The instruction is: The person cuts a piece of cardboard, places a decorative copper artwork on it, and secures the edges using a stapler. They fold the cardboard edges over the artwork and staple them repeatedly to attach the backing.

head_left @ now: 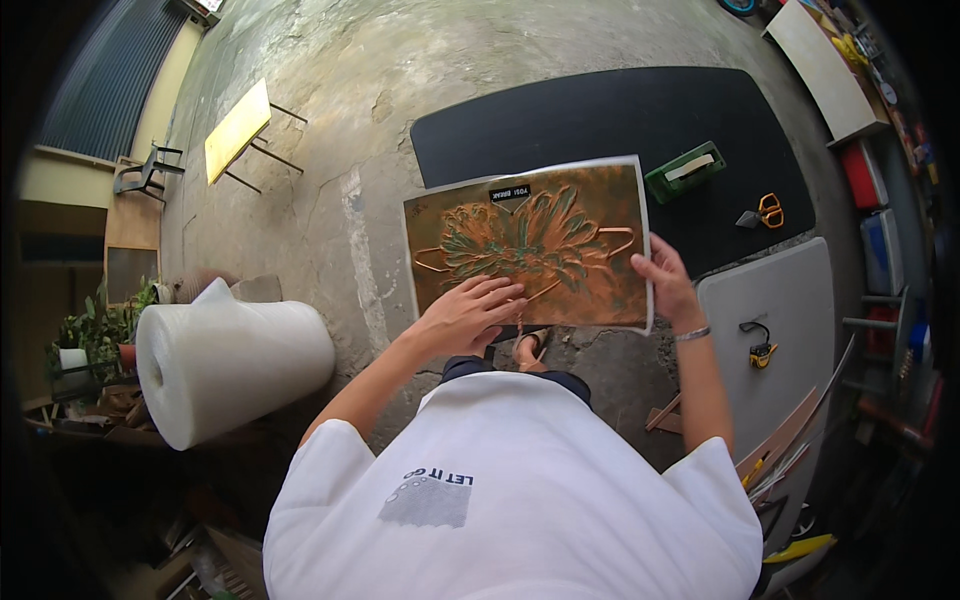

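Note:
In front of my body is a rectangular relief artwork [590, 280], copper-brown with green-tinged raised petals, thin bent copper rods and a pale border. A small black sign [511, 194] hangs near its top edge. My right hand [670, 285] grips the right edge, thumb on the front face; the fingers behind are hidden. Flat against the lower middle of the artwork rests my left hand [472, 313], open with fingers stretched out. The panel overlaps the near side of a black table [560, 120]. On that table are a green tape dispenser [685, 176] and orange-handled scissors [768, 211].
A large roll of bubble wrap [235, 365] lies to my left, near potted plants [95, 335]. On my right, a grey table [770, 290] carries a yellow-and-black tape measure [763, 354]. Farther off at left stand a yellow-topped table [237, 130] and a dark chair [150, 175].

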`<state>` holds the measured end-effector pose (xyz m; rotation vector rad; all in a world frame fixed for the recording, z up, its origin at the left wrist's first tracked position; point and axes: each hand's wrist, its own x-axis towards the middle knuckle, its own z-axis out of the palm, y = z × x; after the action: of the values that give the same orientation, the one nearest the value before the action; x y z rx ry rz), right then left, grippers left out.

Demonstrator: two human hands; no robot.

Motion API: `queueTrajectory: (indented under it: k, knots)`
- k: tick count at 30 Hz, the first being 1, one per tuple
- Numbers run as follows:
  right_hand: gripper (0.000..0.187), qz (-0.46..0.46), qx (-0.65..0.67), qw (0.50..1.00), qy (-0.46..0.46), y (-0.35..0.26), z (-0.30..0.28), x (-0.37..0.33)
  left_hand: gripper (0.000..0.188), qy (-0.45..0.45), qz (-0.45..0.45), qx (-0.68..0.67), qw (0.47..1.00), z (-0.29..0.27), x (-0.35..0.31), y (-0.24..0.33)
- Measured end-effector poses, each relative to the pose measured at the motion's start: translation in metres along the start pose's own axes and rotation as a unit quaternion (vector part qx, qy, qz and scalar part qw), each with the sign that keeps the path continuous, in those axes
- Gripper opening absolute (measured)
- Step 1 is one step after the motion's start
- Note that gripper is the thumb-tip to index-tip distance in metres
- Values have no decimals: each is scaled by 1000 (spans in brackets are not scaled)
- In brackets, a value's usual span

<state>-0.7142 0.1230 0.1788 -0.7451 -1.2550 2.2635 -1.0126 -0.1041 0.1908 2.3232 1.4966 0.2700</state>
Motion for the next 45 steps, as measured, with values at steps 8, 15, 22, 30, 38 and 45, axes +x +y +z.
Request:
queueTrajectory:
  k: [8, 15, 22, 30, 38, 45]
  knots:
    - [21, -14, -397, 893, -210, -151, 68, 77, 80, 147, -70, -44, 986, 39, 59, 30]
    - [25, -15, -633, 697, -337, -172, 160, 105, 85, 182, -132, -43, 973, 73, 69, 50]
    - [24, -57, -677, 632, -373, -160, 185, 110, 86, 201, -164, -28, 965, 90, 68, 47]
    - [25, -63, -690, 615, -378, -155, 190, 104, 86, 191, -181, -14, 965, 94, 72, 47]
    - [25, -69, -693, 605, -386, -154, 195, 105, 87, 209, -180, -14, 961, 89, 70, 49]
    - [26, -72, -698, 602, -381, -153, 192, 94, 87, 195, -180, 4, 964, 95, 70, 47]
